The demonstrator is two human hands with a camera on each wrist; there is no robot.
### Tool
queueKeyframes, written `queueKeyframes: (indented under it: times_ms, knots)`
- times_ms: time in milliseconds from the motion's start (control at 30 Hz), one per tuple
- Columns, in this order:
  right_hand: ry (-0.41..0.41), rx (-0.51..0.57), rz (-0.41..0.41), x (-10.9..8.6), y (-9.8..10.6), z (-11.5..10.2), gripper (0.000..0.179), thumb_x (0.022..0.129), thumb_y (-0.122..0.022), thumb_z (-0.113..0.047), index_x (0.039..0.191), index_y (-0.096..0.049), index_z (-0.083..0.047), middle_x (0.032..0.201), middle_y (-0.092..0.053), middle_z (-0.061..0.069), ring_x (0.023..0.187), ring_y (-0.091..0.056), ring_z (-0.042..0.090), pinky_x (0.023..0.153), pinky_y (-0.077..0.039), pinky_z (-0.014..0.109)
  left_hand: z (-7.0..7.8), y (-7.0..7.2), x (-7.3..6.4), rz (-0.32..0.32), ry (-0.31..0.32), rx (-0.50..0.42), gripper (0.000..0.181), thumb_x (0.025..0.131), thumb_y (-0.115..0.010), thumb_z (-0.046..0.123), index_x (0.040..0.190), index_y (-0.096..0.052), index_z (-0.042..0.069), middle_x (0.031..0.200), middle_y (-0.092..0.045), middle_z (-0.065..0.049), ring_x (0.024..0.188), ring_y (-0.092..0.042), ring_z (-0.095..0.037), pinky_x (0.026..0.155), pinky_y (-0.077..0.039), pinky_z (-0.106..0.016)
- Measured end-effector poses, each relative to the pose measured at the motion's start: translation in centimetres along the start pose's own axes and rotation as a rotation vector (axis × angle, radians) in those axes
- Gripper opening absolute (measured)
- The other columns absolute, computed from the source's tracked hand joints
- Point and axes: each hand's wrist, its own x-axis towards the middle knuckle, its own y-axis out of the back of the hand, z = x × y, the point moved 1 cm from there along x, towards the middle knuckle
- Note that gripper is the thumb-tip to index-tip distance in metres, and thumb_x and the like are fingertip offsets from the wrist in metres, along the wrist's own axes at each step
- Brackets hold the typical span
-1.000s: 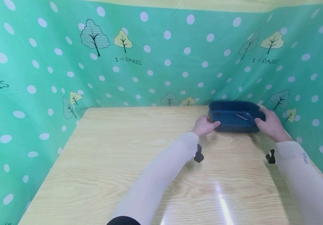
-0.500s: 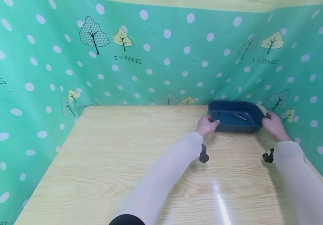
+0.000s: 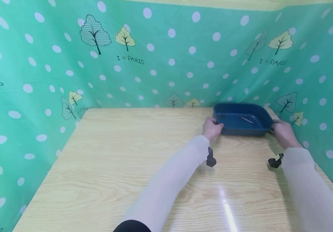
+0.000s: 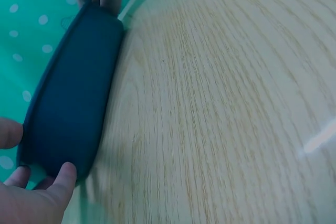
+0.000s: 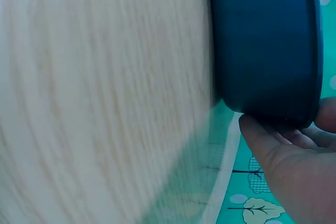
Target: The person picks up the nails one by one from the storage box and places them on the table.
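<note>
A dark blue rectangular plastic bin (image 3: 242, 132) with rounded corners sits on the table at the far right. Several thin metal pieces (image 3: 246, 119), some silvery, lie in it, too small to identify. At its left end my left hand (image 3: 212, 129) grips the wall, thumb at the rim; the left wrist view shows those fingers (image 4: 64, 179) against the bin's end. My right hand (image 3: 283, 132) holds the opposite end. In the right wrist view its thumb is at the rim and its other fingers (image 5: 257, 129) press the end wall near the base.
Light wood-grain table (image 3: 120, 154) stretches left and toward me. A green dotted curtain (image 3: 155, 71) stands close behind the bin and to its right. Small black wrist devices (image 3: 211, 158) hang at both sleeves.
My right hand has shifted slightly right and down along the bin's right end; its thumb has come from inside to the outer edge. My left hand keeps its hold, and the bin stays nearly in place.
</note>
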Motion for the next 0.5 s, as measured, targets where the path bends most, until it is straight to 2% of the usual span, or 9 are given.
queueKeyframes:
  times_ms: [200,300,367,500]
  knots:
    - [-0.014,0.046,-0.01,-0.11,-0.03,0.03,0.057,0.095,-0.019,-0.009,0.147,-0.009,0.011,0.143,-0.022,0.025,0.134,-0.029,0.033,0.109,-0.03,0.048,-0.14,-0.12,0.12,0.0,-0.004,-0.014,0.033,0.088,-0.067,0.023,0.115,-0.055,0.008,0.112,-0.06,-0.005,0.107,-0.056,-0.018,0.089,-0.047,-0.028]
    - [-0.022,0.041,-0.022,-0.13,-0.08,0.0,0.057,0.096,-0.019,-0.011,0.148,-0.007,0.01,0.149,-0.014,0.029,0.138,-0.022,0.035,0.11,-0.029,0.047,-0.16,-0.04,0.0,-0.01,-0.006,-0.021,0.035,0.089,-0.065,0.022,0.119,-0.054,0.008,0.116,-0.059,-0.006,0.11,-0.055,-0.018,0.09,-0.047,-0.029]
    - [-0.025,0.044,-0.029,-0.22,-0.12,-0.04,0.057,0.097,-0.019,-0.012,0.148,-0.006,0.01,0.152,-0.009,0.029,0.139,-0.019,0.036,0.111,-0.028,0.047,-0.13,0.12,-0.1,-0.016,-0.008,-0.024,0.035,0.09,-0.065,0.022,0.119,-0.054,0.007,0.116,-0.059,-0.007,0.109,-0.056,-0.019,0.09,-0.047,-0.03]
    - [-0.023,0.053,-0.029,-0.47,-0.26,-0.04,0.057,0.096,-0.02,-0.009,0.147,-0.007,0.011,0.15,-0.012,0.028,0.137,-0.022,0.035,0.11,-0.028,0.048,-0.2,0.34,-0.14,-0.022,-0.011,-0.036,0.034,0.089,-0.066,0.021,0.118,-0.054,0.007,0.114,-0.059,-0.007,0.108,-0.056,-0.019,0.09,-0.047,-0.03]
